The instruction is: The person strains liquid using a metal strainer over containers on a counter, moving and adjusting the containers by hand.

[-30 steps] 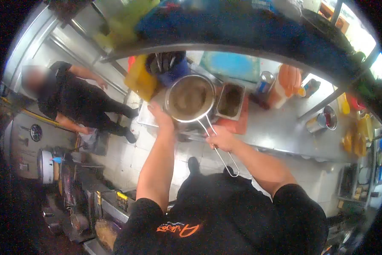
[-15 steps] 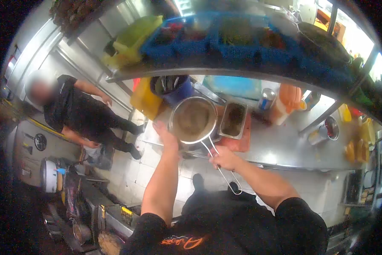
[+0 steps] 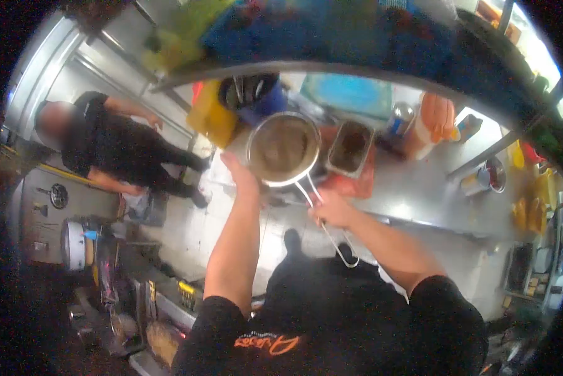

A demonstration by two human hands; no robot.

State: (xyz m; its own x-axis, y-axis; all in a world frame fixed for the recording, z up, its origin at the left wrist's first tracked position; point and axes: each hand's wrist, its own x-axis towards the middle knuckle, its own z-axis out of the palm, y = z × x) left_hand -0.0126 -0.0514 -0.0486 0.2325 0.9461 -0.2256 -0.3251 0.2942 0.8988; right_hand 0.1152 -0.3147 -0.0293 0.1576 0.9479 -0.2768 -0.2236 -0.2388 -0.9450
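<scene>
A round metal strainer [image 3: 283, 149] with a long wire handle is held out in front of me. My right hand [image 3: 333, 210] is wrapped round its handle, close to the bowl. At the bowl's left side is my left hand [image 3: 241, 173], with thumb and fingers apart. It is close against the rim, but I cannot tell whether it touches. Just right of the strainer, a rectangular metal container [image 3: 351, 148] with brown contents sits on a red board [image 3: 356, 182].
A person [image 3: 115, 144] in dark clothes stands at the left. On the steel counter [image 3: 419, 194] are a blue bucket [image 3: 264, 105] of utensils, a yellow container [image 3: 211, 116], a can [image 3: 402, 116] and an orange-topped container [image 3: 433, 122]. A shelf edge [image 3: 319, 67] crosses above.
My view has shifted, so the shelf and its blue crates appear higher. The strainer has risen slightly in view, with both hands still at it.
</scene>
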